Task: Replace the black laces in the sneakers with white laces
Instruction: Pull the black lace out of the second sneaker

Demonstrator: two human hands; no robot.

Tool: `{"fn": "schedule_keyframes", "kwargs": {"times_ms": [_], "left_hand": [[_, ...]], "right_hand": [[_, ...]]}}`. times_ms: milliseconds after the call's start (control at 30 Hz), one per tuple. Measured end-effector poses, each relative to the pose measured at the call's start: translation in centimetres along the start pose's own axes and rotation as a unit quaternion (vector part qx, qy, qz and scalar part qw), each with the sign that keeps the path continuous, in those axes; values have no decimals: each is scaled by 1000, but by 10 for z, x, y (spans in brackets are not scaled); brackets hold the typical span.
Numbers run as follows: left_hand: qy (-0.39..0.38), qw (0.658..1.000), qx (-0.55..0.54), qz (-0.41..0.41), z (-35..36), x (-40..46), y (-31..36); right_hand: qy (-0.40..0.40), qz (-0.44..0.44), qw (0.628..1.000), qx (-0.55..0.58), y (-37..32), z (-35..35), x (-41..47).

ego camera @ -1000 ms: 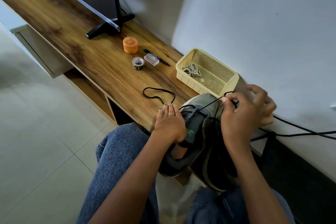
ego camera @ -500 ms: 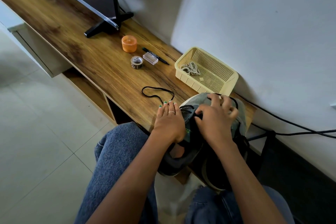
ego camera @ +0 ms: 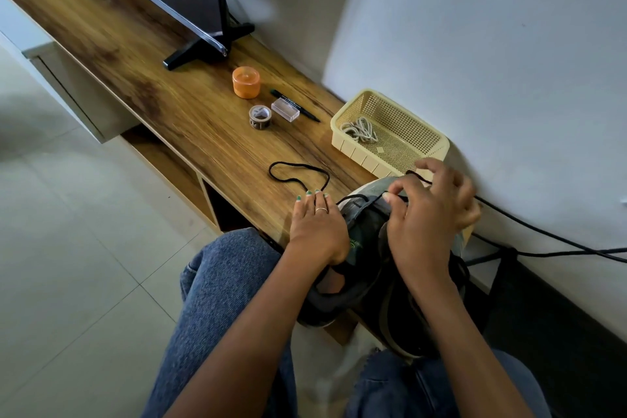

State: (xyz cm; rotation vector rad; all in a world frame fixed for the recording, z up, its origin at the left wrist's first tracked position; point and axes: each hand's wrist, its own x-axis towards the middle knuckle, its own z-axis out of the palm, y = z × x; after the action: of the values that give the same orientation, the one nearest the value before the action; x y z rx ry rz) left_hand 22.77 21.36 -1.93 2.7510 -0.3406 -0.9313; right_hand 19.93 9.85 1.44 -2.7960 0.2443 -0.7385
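Sneakers (ego camera: pixel 369 248), grey and dark, sit side by side at the near right end of the wooden tabletop (ego camera: pixel 176 119), their heels hanging over its near edge above the person's denim-clad knees (ego camera: pixel 224 282). The left hand (ego camera: pixel 319 231) lies flat with straight fingers on the left side of the left sneaker, fingertips reaching onto the wood, a ring on one finger. The right hand (ego camera: pixel 431 214) hovers over the toe area of the shoes with its fingers curled, thumb and forefinger pinching a black lace (ego camera: pixel 359 197) that runs taut from the eyelets of the left sneaker up to the fingers, its end poking out beyond the knuckles. A second, loose black lace (ego camera: pixel 298 171) lies in an open loop on the wood just beyond the left fingertips. A cream plastic basket (ego camera: pixel 431 139) stands at the far right corner against the wall, just beyond the right hand, and holds a small bundle of white laces (ego camera: pixel 359 129) in its left end. Farther left along the far edge lie a black pen (ego camera: pixel 305 114), a clear little box (ego camera: pixel 285 109) touching it, a roll of tape (ego camera: pixel 260 116), and an orange round container (ego camera: pixel 246 81). A black monitor stand (ego camera: pixel 207 47) rests beyond those. Dark cables (ego camera: pixel 543 237) trail along the wall to the right.
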Motion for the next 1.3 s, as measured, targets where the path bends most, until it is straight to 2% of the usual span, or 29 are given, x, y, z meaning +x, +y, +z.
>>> {"fn": "schedule_keyframes", "kwargs": {"times_ms": [133,200,300,433,500,567,800,967,1133,1200,1300], "left_hand": [[-1,1000,5,-6,-1,2,2],[-5,1000,5,-6,-1,1,3],[-1,1000,11,2,-1,0,4],[44,999,10,28,-2,0,4],[73,996,3,50,-2,1,5],[85,994,-3,68,0,2,6],[68,995,0,68,5,7,8],[82,996,-11,43,4,11,5],[94,995,-4,14,4,12,5],[104,994,-15,18,4,12,5],[139,989,-37,48,4,8,7]], "right_hand": [[122,33,989,74,-7,-23,20],[122,40,988,87,-9,-40,39],[-24,27,999,34,-5,-51,55],[-221,10,974,-37,-1,-30,35],[-295,19,953,-64,3,-12,20],[-329,26,941,-78,6,6,8],[-289,41,955,-55,6,26,3],[-256,26,966,7,6,22,-2],[-160,89,978,105,6,6,-8],[-122,103,983,87,8,-4,-7],[-107,107,988,18,19,-11,-4]]}}
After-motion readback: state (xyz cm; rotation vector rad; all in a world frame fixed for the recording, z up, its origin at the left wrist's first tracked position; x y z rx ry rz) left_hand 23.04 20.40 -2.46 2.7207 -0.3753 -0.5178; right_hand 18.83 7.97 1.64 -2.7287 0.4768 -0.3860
